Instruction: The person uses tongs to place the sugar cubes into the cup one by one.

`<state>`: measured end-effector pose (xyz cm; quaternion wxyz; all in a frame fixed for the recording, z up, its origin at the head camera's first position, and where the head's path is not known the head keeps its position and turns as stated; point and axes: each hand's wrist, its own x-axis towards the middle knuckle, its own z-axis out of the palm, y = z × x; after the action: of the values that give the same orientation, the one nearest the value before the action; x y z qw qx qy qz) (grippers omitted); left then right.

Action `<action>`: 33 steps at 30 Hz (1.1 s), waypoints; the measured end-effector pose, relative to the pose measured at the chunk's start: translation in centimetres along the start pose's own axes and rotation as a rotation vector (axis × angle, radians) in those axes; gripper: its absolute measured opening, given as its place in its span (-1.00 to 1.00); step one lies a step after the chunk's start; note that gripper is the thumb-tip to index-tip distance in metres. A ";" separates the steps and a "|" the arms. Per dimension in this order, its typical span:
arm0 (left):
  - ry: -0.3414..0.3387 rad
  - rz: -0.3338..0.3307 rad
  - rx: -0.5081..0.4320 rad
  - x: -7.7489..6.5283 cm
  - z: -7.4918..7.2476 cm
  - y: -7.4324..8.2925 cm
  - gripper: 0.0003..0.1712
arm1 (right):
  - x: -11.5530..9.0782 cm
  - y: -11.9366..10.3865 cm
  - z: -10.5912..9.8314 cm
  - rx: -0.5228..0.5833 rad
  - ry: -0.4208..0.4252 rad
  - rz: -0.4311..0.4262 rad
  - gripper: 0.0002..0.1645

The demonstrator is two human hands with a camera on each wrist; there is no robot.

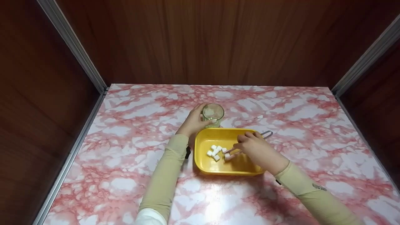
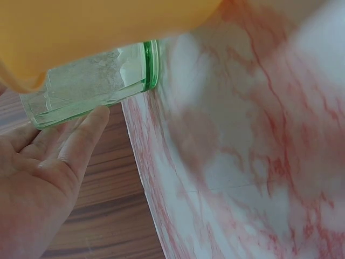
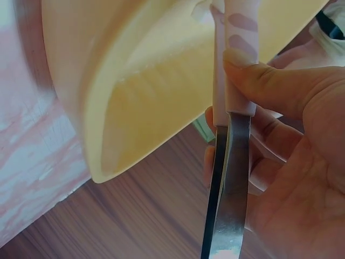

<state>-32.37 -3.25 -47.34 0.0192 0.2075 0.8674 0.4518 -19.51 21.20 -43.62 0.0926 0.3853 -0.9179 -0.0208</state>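
My left hand holds a greenish clear glass behind the yellow tub, thumb on its near side and fingers round its left. Whitish pieces show inside the glass. My right hand reaches over the yellow tub and pinches a pair of tongs with pink arms and a bent metal end. The tongs' tips are low in the tub, right at a white cube. Several more white cubes lie beside it on the tub's floor. In the right wrist view, the thumb presses one pink arm.
The tub and glass stand on a table with a red and white marbled top. Dark wood panels rise at the back and both sides, with metal rails at the corners.
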 end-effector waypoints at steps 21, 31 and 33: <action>-0.001 0.030 -0.006 0.0 0.0 -0.1 -0.08 | 0.1 0.4 -0.6 -0.011 0.015 0.020 -0.68; 0.000 0.040 0.009 0.2 0.2 -0.4 -0.09 | 0.6 1.0 -1.7 0.008 0.011 0.049 -0.62; 0.001 0.044 0.009 0.2 0.2 -0.4 -0.09 | 0.7 1.2 -2.0 0.006 0.006 0.054 -0.61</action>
<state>-32.68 -3.22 -47.68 0.0077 0.2263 0.8646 0.4485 -20.45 21.57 -41.37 0.0950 0.3606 -0.9278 -0.0144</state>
